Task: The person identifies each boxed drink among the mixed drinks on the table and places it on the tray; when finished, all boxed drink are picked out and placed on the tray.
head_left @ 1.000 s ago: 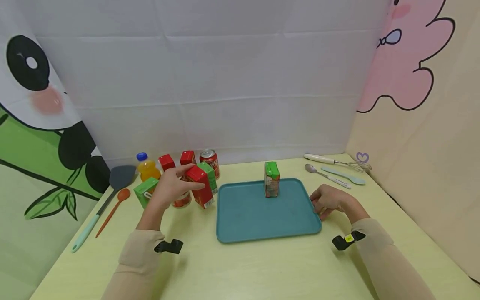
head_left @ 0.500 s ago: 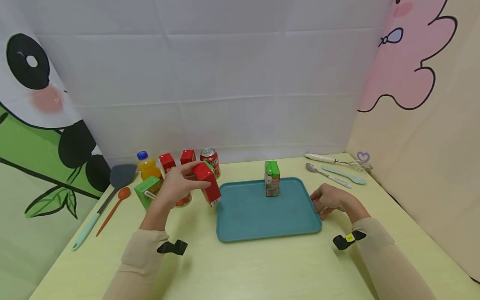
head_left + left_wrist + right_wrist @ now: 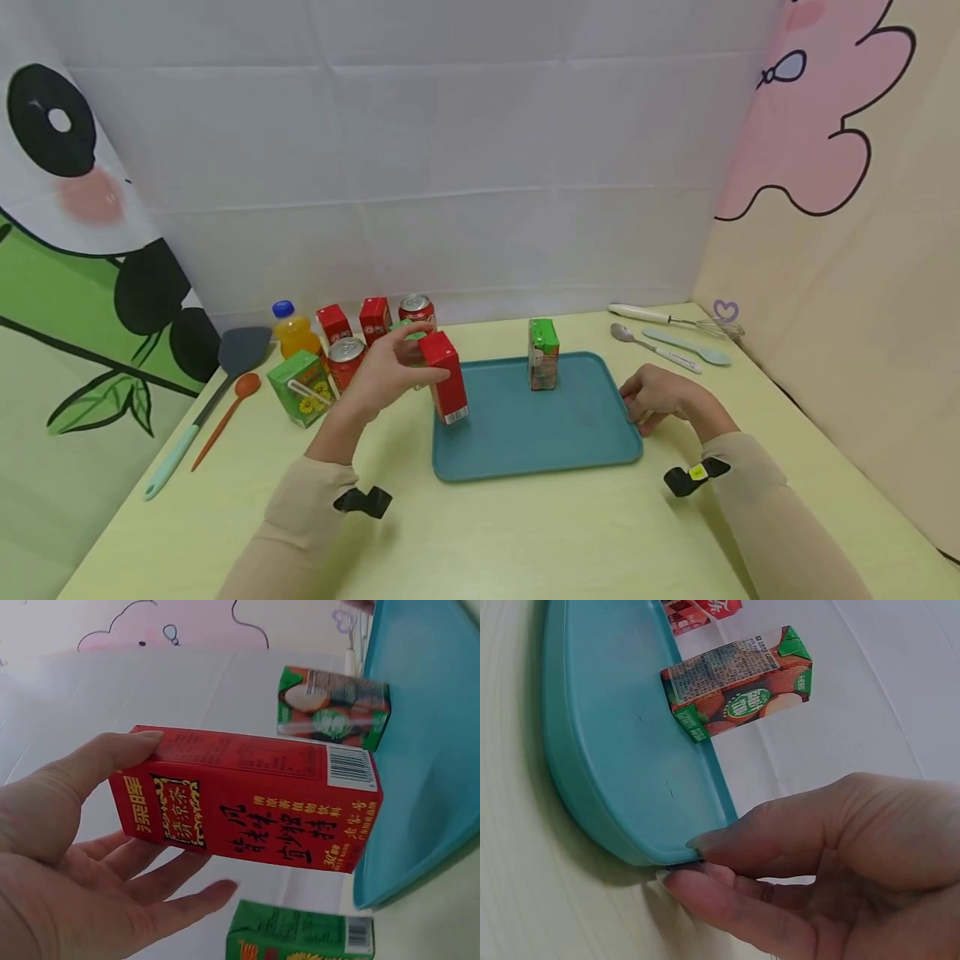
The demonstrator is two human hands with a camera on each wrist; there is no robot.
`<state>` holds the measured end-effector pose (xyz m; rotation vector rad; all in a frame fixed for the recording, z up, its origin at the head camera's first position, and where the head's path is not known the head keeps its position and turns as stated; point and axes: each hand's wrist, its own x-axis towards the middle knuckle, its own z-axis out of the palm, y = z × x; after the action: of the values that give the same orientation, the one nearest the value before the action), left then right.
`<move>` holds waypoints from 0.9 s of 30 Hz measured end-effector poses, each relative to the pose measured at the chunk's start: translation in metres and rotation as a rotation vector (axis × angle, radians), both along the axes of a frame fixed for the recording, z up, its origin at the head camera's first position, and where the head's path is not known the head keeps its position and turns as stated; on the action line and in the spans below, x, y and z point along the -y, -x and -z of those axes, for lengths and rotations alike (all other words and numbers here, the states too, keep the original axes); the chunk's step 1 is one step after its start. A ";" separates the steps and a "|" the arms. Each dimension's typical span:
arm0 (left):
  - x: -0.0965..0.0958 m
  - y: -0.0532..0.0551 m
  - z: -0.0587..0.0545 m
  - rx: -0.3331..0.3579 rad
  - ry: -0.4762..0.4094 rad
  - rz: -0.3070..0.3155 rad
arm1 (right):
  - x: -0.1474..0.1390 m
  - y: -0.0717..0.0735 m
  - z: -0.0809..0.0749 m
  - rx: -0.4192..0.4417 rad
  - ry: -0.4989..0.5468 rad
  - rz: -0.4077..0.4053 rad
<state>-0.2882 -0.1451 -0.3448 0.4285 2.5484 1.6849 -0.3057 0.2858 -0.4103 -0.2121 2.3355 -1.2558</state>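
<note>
My left hand (image 3: 390,372) grips a red drink carton (image 3: 447,379) with thumb and fingers near its top. In the head view the carton overlaps the left end of the blue tray (image 3: 540,433). The left wrist view shows its red sides (image 3: 255,799) with printed characters and a barcode. A green-topped drink carton (image 3: 543,354) stands upright at the tray's back. My right hand (image 3: 663,397) pinches the tray's right rim, thumb above and fingers beneath, as the right wrist view shows at the tray corner (image 3: 622,844).
Left of the tray stand a green carton (image 3: 300,387), a cola can (image 3: 347,358), an orange juice bottle (image 3: 296,333), red cartons (image 3: 375,318) and another can (image 3: 417,308). A spatula (image 3: 243,350) and orange spoon (image 3: 246,386) lie far left; a whisk (image 3: 641,314) and spoons lie back right.
My left hand has carried the red carton rightward from beside the other drinks to the tray's left end. The right hand stays at the tray's rim.
</note>
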 end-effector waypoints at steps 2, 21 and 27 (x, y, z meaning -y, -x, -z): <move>-0.008 -0.002 0.002 0.002 -0.022 0.009 | 0.000 0.000 0.000 -0.001 0.000 0.001; -0.064 -0.002 0.028 0.045 -0.263 0.209 | 0.001 0.000 -0.003 0.001 -0.003 -0.012; -0.079 -0.003 0.033 0.075 -0.297 0.210 | 0.000 0.000 -0.001 -0.006 -0.003 -0.009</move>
<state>-0.2856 -0.0660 -0.3777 0.6129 2.1211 1.9583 -0.3053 0.2858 -0.4089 -0.2250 2.3394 -1.2489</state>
